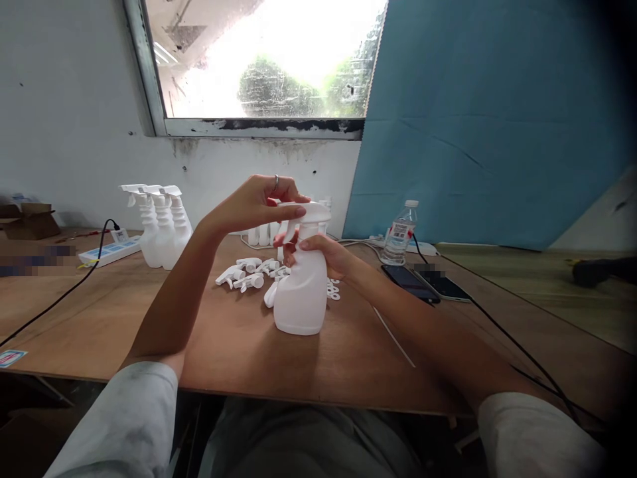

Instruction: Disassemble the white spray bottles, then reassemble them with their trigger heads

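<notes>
A white spray bottle [300, 302] stands upright on the wooden table in front of me. On top of its neck sits a white trigger spray head [317, 212], its trigger pointing left. My left hand [271, 200], with a ring on one finger, grips the spray head from above between thumb and fingers. Around the bottle's neck, just below the head, my right hand [328, 255] is closed; some of its fingers are hidden behind the bottle. Several loose trigger spray heads [249, 273] lie behind and to the left. White rings [333, 290] lie to the right, partly hidden.
Spray bottles with heads fitted [164, 232] stand at the left, beside a power strip [112, 251]. A water bottle [398, 234] and phones [411, 284] are at the right. A thin white tube [393, 336] lies near my right forearm. A black cable [517, 348] crosses the right side.
</notes>
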Demonstrator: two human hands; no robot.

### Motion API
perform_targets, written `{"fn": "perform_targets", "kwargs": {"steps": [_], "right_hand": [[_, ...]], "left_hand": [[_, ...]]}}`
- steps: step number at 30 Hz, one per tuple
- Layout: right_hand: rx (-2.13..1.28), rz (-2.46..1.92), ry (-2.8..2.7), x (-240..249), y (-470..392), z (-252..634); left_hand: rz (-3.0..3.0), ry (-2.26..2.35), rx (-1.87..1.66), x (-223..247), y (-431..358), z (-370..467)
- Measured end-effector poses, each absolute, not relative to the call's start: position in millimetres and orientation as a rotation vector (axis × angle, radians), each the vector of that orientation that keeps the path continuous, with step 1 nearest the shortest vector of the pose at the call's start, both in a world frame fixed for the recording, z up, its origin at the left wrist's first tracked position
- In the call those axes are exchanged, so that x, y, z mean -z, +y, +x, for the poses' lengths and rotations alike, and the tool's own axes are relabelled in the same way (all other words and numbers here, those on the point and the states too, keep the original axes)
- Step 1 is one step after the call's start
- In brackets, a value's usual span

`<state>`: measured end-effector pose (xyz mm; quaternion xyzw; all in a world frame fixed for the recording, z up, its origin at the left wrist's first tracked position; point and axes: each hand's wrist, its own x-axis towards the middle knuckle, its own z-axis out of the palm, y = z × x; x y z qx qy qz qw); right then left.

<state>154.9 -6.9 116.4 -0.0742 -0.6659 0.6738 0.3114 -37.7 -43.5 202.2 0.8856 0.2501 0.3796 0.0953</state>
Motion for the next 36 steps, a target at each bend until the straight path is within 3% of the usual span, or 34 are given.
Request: {"fn": "perform_targets", "kwargs": {"steps": [9,15,36], "right_hand": [[-1.756,-0.204,-1.847,-118.3,-12.0,154.5],[-1.838,-0.127,-1.826,-118.9,-8.4,154.8],[-1.649,-0.24,-1.867,-117.1,-23.2,146.7]], "left_hand": [[2.652,0.683,-0.969,-206.7,-41.3,-51.7],[2.636,0.633,-0.984,-203.1,-34.3,-49.3],[2.595,0.575,-0.986,-204.2,-25.2,-54.2]]}}
